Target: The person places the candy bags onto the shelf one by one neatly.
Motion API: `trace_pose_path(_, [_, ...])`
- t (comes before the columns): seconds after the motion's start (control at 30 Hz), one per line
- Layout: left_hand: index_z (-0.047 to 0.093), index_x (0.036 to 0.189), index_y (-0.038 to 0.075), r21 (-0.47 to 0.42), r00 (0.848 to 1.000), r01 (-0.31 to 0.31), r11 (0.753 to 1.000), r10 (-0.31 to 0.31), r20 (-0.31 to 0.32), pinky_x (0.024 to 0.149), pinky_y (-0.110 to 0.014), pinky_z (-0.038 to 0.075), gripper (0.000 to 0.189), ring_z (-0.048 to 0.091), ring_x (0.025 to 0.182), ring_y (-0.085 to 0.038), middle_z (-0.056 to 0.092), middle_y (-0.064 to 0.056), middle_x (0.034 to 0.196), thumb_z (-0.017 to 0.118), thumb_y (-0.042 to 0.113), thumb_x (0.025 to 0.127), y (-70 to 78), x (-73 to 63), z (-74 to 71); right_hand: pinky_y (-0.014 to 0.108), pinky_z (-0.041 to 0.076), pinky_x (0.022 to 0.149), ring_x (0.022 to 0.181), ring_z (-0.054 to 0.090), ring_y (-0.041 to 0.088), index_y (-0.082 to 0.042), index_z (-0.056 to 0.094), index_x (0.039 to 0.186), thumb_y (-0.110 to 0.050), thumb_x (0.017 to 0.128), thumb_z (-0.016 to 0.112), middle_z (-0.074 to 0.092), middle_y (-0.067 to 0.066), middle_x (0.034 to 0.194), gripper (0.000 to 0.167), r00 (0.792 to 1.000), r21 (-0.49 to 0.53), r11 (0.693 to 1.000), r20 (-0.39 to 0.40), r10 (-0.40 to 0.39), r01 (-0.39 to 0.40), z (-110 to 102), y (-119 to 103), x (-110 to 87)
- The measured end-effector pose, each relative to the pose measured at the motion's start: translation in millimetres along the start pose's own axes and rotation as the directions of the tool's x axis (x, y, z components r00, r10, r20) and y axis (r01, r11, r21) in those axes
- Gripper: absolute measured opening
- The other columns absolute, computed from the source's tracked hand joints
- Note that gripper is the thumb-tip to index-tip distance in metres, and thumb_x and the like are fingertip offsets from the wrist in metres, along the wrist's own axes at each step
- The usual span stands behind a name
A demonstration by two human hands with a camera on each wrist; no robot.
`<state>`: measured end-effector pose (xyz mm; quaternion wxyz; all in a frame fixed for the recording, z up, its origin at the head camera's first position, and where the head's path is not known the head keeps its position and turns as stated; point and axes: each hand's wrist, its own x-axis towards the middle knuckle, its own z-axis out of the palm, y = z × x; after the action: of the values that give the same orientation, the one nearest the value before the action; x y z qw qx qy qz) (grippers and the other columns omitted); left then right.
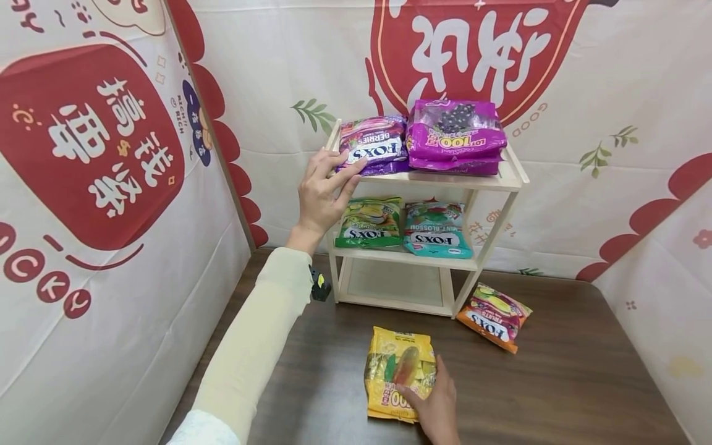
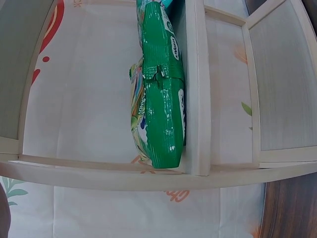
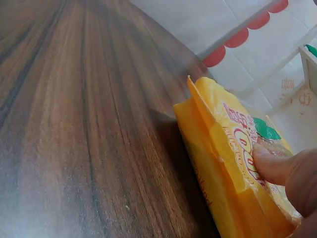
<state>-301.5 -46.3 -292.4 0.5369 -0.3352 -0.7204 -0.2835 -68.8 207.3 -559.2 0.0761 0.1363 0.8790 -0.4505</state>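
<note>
My left hand (image 1: 325, 191) reaches up to the top shelf, its extended fingers touching the lower left corner of a purple Fox's Berries candy bag (image 1: 374, 143). Down at the table, my right hand (image 1: 436, 405) grips a yellow Lot 100 gummy bag (image 1: 399, 371) by its right side. The thumb presses on the printed face in the right wrist view, and the other fingers are hidden. Beside the purple bag lies a magenta Lot 100 bag (image 1: 456, 137). The left wrist view looks across the middle shelf at the edge of a green Fox's bag (image 2: 163, 94).
A pale wooden shelf rack (image 1: 489, 238) stands at the back of the dark wood table (image 1: 534, 395). Its middle shelf carries the green bag and a teal Fox's Mint Blossom bag (image 1: 436, 228). An orange Fox's Fruits bag (image 1: 495, 315) lies right of the rack. Printed cloth walls surround the table.
</note>
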Motion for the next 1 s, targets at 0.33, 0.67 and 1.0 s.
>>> trace_pose_path(0.33, [0.074, 0.11, 0.015, -0.016, 1.0, -0.009, 1.0, 0.009, -0.014, 0.106, -0.047, 0.034, 0.024, 0.053, 0.106, -0.033, 0.064, -0.015, 0.111, 0.07, 0.017, 0.087, 0.6, 2.3, 1.2, 0.064, 0.038, 0.093, 0.121, 0.036, 0.052, 0.0, 0.014, 0.151, -0.042, 0.076, 0.08, 0.031, 0.035, 0.136, 0.108, 0.993, -0.053, 0.995, -0.076, -0.091, 0.088, 7, 0, -2.8])
trace_pose_path(0.67, [0.074, 0.111, 0.015, -0.025, 1.0, 0.015, 1.0, -0.015, 0.002, 0.109, -0.044, 0.03, 0.025, 0.052, 0.108, -0.033, 0.064, -0.014, 0.111, 0.071, 0.017, 0.086, 2.0, 0.8, 0.5, 0.061, 0.041, 0.092, 0.116, 0.043, 0.046, -0.006, 0.014, 0.153, -0.022, 0.08, 0.078, 0.037, 0.03, 0.129, 0.098, 0.96, -0.038, 0.973, -0.16, -0.231, 0.228, 13, 4, -7.7])
trace_pose_path(1.0, [0.074, 0.11, 0.014, -0.011, 1.0, 0.01, 1.0, -0.01, 0.007, 0.108, -0.046, 0.032, 0.024, 0.052, 0.107, -0.032, 0.064, -0.014, 0.11, 0.07, 0.017, 0.087, 1.6, 0.1, 0.3, 0.058, 0.047, 0.082, 0.101, 0.054, 0.038, -0.018, 0.021, 0.153, -0.01, 0.084, 0.074, 0.048, 0.022, 0.12, 0.088, 0.929, -0.037, 0.958, -0.238, -0.283, 0.283, 15, 6, -9.7])
